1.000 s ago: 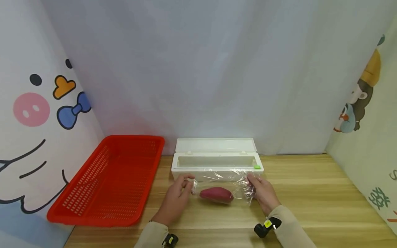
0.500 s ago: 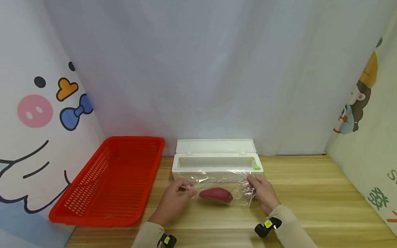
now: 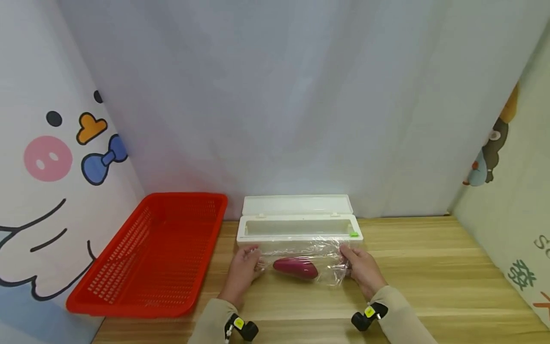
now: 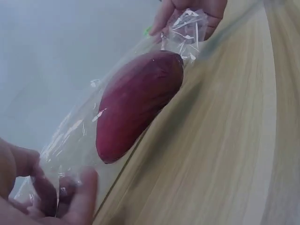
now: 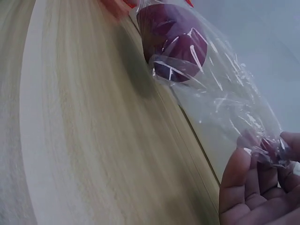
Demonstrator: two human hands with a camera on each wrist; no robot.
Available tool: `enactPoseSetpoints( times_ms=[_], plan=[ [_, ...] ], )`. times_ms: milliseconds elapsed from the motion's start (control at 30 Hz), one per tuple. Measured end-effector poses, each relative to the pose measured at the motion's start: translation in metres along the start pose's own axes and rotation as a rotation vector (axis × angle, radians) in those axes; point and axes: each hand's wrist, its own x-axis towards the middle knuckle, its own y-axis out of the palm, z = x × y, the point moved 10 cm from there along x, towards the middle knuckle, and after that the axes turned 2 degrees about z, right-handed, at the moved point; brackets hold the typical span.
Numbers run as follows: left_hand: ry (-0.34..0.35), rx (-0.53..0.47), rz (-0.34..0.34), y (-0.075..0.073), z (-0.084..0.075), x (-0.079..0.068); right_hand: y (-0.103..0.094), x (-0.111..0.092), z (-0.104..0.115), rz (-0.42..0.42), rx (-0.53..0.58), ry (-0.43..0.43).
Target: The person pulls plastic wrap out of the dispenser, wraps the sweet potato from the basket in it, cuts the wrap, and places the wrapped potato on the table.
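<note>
A purple-red sweet potato [image 3: 295, 267] lies inside clear cling film [image 3: 331, 273], stretched between both hands in front of a white box. My left hand [image 3: 241, 272] pinches the film's left end; in the left wrist view its thumb and fingers [image 4: 83, 199] close on the plastic beside the tapered end of the sweet potato [image 4: 138, 105]. The bunched right end is gripped by my right hand [image 3: 365, 270]. Seen from the right wrist, those fingertips [image 5: 234, 168] hold crumpled film, and the sweet potato [image 5: 176, 42] casts a shadow on the tabletop.
The long white box [image 3: 301, 242] stands open at the back, its lid [image 3: 296, 204] raised and a green tab [image 3: 354, 234] at its right end. A red perforated basket [image 3: 146, 258] sits at the left on the wooden table [image 3: 421, 277]. A pale curtain hangs behind.
My left hand has shifted its hold on the film's left end and now has its fingers together there. The sweet potato has moved slightly left. My right hand has stayed nearly in place.
</note>
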Motion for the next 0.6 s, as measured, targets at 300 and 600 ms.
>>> enactPoseSetpoints(
  times_ms=[300,600],
  plan=[
    [-0.002,0.081,-0.179,-0.011,0.011,0.001,0.0,0.0,-0.002,0.0,-0.013,0.004],
    [0.033,0.253,-0.093,-0.013,0.016,0.007,-0.001,0.001,0.0,0.003,-0.045,-0.031]
  ],
)
